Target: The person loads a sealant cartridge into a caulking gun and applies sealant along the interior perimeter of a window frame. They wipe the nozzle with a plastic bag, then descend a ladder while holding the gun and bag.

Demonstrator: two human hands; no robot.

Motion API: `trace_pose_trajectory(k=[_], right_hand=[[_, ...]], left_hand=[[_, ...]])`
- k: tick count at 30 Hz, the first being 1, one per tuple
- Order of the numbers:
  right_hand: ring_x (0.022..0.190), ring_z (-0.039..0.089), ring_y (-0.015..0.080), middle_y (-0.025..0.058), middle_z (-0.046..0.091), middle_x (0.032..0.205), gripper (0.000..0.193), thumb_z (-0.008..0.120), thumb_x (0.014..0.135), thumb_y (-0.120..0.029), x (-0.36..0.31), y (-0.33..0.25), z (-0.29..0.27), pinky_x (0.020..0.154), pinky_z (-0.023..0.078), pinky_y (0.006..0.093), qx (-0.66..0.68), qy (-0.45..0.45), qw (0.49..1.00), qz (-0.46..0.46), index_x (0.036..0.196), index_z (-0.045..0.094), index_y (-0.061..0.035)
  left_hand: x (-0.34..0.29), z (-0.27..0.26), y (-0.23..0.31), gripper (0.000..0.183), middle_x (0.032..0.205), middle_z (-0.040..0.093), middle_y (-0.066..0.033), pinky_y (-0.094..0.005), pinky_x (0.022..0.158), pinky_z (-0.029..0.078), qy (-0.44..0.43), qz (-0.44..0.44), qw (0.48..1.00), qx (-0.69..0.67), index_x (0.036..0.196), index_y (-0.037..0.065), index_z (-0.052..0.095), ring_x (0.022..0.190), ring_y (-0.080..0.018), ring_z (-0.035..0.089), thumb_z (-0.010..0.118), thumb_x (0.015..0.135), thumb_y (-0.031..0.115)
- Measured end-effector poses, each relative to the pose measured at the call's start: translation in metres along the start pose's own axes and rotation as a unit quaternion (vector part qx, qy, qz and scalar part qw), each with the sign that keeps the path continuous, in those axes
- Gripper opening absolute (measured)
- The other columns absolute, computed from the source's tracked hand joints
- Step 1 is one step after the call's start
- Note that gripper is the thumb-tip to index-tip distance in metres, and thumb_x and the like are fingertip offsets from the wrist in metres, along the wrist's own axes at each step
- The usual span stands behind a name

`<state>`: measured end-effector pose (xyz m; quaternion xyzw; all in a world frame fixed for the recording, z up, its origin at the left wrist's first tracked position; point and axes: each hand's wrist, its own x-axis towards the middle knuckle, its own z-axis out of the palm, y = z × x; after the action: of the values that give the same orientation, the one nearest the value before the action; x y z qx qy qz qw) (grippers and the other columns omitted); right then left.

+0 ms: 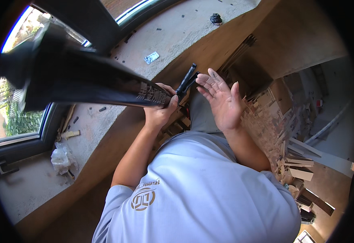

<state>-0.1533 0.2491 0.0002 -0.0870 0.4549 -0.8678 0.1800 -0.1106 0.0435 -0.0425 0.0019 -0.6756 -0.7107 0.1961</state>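
Black, one tubular tool (116,83) is gripped in the left hand (157,115); the right hand (225,104) has fingers spread; one plastic bag (63,157) lies on the windowsill (27,187).

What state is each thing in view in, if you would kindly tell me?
Black tube: gripped, its far end blurred
Left hand: closed around the tube
Right hand: open, raised, holding nothing
Plastic bag: crumpled, on the ledge
Small packet: lying on the ledge
Window: cannot tell whether fully shut
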Motion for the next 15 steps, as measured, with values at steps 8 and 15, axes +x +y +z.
trace_pose_trajectory(k=[8, 15], right_hand=[[0.146, 0.043, 0.0304, 0.0194, 0.046, 0.157, 0.087, 0.021, 0.105, -0.070, -0.004, 0.010, -0.007, 0.122, 0.031, 0.0452, 0.150, -0.040, 0.988, 0.009, 0.161, 0.032, -0.0042], [0.127, 0.060, 0.0287, 0.0183, 0.064, 0.137, 0.081, 0.026, 0.108, -0.064, 0.001, 0.039, 0.000, 0.112, 0.042, 0.0437, 0.008, -0.063, 0.995, 0.082, 0.152, 0.044, 0.0022]], left_hand=[[0.006, 0.011, -0.041, 0.012, 0.081, 0.064, -0.0001, -0.0277, 0.070, 0.049, 0.018, -0.058, 0.998, 0.035, 0.088, 0.001, 0.066, 0.075, -0.0108, 0.059, 0.076, 0.083, 0.003], [-0.044, -0.034, -0.021, 0.016, 0.081, 0.062, -0.0011, -0.0293, 0.069, 0.049, 0.030, -0.083, 0.996, 0.010, 0.093, 0.004, 0.067, 0.074, -0.0121, 0.059, 0.079, 0.083, 0.008]])
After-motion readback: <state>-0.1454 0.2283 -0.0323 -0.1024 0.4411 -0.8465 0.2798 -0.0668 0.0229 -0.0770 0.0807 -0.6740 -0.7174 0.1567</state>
